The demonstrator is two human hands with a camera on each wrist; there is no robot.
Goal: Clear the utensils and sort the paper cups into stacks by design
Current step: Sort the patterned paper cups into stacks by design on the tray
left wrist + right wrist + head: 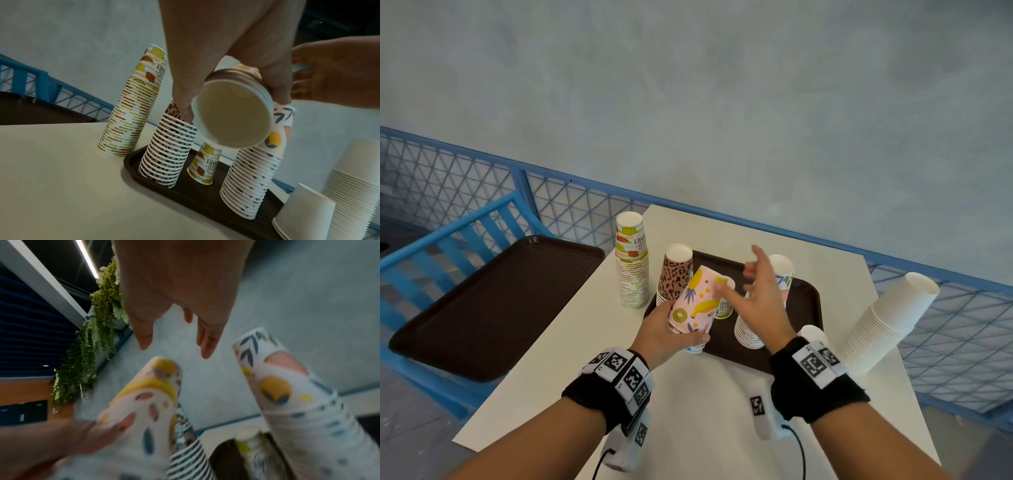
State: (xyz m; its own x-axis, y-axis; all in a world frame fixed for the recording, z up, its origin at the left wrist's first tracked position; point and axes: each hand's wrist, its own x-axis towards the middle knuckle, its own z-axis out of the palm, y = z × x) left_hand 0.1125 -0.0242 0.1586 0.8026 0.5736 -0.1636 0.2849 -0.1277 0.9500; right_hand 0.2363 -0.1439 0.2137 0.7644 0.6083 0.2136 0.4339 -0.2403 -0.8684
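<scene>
My left hand (671, 334) grips a short stack of pink fruit-print cups (697, 301) tilted over the brown tray (804, 301); their open mouth (232, 113) faces the left wrist camera. My right hand (756, 291) hovers open just right of them, fingers spread, holding nothing. On the tray stand a leopard-print stack (676, 274), one upside-down Hello Summer cup (724, 305) and a leaf-and-fruit stack (782, 274). A tall Hello Summer stack (631, 260) stands on the table left of the tray.
A tall leaning stack of plain white cups (890, 322) and a single white cup (813, 334) sit right of the tray. A second brown tray (493, 305) lies on a blue chair at the left. A blue mesh railing (571, 205) runs behind the white table (688, 404).
</scene>
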